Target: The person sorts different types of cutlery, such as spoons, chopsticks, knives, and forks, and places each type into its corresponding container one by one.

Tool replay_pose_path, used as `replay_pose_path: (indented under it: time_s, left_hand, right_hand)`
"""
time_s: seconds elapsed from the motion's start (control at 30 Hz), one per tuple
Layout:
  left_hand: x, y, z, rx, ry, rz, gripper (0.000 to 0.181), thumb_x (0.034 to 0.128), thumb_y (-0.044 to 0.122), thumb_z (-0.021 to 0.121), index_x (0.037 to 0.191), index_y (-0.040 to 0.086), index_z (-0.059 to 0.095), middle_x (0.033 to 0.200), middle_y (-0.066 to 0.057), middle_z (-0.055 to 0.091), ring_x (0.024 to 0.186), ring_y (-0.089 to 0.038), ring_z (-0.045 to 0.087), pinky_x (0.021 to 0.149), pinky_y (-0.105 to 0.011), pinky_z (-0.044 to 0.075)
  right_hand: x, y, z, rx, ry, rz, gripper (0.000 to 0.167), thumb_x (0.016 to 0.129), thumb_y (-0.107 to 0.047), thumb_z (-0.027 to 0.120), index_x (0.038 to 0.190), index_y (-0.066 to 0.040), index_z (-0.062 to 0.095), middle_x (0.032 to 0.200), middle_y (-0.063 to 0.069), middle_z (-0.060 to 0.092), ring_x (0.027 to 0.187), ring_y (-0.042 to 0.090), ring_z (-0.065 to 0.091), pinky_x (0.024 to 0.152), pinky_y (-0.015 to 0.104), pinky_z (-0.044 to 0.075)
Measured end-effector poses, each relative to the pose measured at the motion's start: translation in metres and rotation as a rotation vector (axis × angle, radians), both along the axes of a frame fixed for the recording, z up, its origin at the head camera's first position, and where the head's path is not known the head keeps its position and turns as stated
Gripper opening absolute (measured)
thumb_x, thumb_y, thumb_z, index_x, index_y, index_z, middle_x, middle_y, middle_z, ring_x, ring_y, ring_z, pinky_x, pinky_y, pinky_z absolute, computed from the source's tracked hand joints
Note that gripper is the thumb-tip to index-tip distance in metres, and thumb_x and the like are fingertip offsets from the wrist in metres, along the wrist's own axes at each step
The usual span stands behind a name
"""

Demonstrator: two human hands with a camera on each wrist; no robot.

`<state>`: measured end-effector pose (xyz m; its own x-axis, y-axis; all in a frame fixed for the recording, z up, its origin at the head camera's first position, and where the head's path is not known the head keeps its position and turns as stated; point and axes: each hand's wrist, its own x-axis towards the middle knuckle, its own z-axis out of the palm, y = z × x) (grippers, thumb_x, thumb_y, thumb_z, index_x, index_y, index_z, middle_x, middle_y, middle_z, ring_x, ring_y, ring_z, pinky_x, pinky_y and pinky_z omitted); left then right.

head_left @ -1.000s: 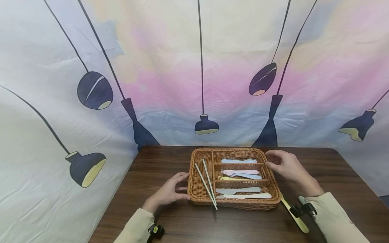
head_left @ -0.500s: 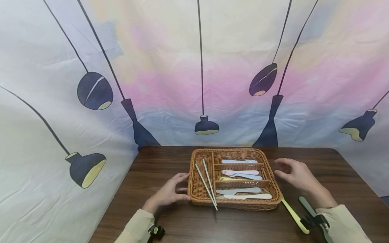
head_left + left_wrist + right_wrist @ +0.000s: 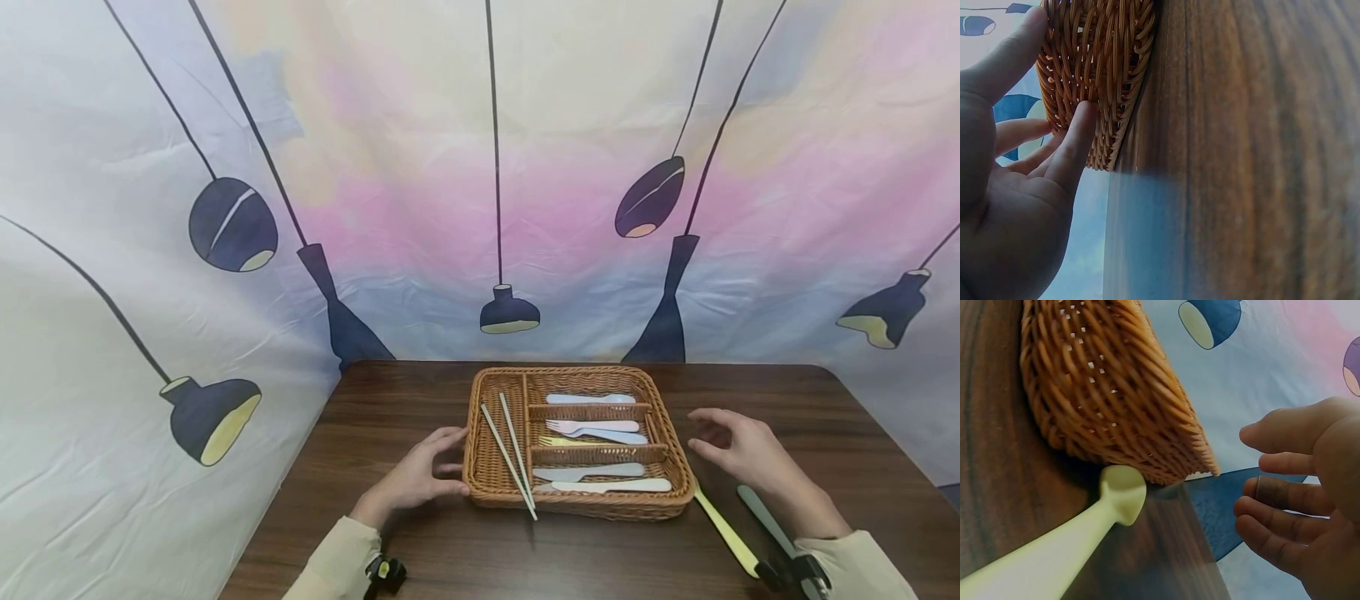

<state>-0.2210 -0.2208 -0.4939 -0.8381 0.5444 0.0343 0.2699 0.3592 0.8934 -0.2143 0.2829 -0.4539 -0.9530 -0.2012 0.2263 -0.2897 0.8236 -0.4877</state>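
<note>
On the table, a brown wicker cutlery basket (image 3: pixel 577 507) holds utensils in its compartments. My left hand (image 3: pixel 420 473) touches the basket's left side; in the left wrist view its extended fingertips rest against the wicker wall (image 3: pixel 1100 50). Right of the basket, apart from it, is my right hand (image 3: pixel 753 454), fingers loosely bent around nothing. A yellow spoon (image 3: pixel 726 532) lies with its head by the basket's front right corner, also in the right wrist view (image 3: pixel 1124 490). A grey-green utensil (image 3: pixel 765 517) lies partly under my right wrist, its kind hidden.
Two pale chopsticks (image 3: pixel 509 462) lean over the basket's front rim from the left compartment. A light blue spoon (image 3: pixel 588 399) lies at the back, a pink fork (image 3: pixel 618 426) among forks in the middle, a white knife (image 3: pixel 622 485) in front. A printed cloth (image 3: pixel 420 167) hangs behind the table.
My right hand has let go of the basket's right rim and moved right and slightly towards me, uncovering more of the grey-green utensil. My left hand and the basket stay put.
</note>
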Motion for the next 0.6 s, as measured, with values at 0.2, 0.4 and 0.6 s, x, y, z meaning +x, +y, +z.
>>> replay_pose_path:
  time_s: [0.2,0.4,0.6]
  left_hand:
    - [0.0,0.0,0.0,-0.015,0.002,0.007,0.096,0.0768,0.032,0.083,0.152,0.005,0.031,0.151,-0.015,0.03,0.117,-0.033,0.061,0.094,-0.029,0.057]
    - [0.0,0.001,-0.001,-0.018,0.01,0.005,0.095,0.0767,0.032,0.083,0.152,0.005,0.031,0.15,-0.015,0.032,0.117,-0.033,0.061,0.093,-0.027,0.057]
    - [0.001,0.001,0.001,-0.036,0.034,0.008,0.096,0.0767,0.033,0.083,0.152,0.004,0.031,0.15,-0.014,0.033,0.115,-0.03,0.063,0.091,-0.023,0.057]
  right_hand:
    - [0.008,0.001,-0.007,-0.011,-0.056,-0.002,0.045,0.085,-0.023,0.076,0.124,-0.005,0.063,0.094,0.003,0.07,0.079,0.015,0.064,0.056,0.025,0.051]
    - [0.016,0.004,-0.012,-0.024,-0.097,-0.011,0.047,0.084,-0.023,0.077,0.124,-0.005,0.062,0.095,0.003,0.069,0.078,0.015,0.064,0.053,0.023,0.05]
    - [0.02,0.007,-0.02,-0.021,-0.128,0.002,0.05,0.082,-0.023,0.079,0.125,-0.003,0.061,0.099,0.008,0.07,0.082,0.02,0.066,0.057,0.026,0.054]
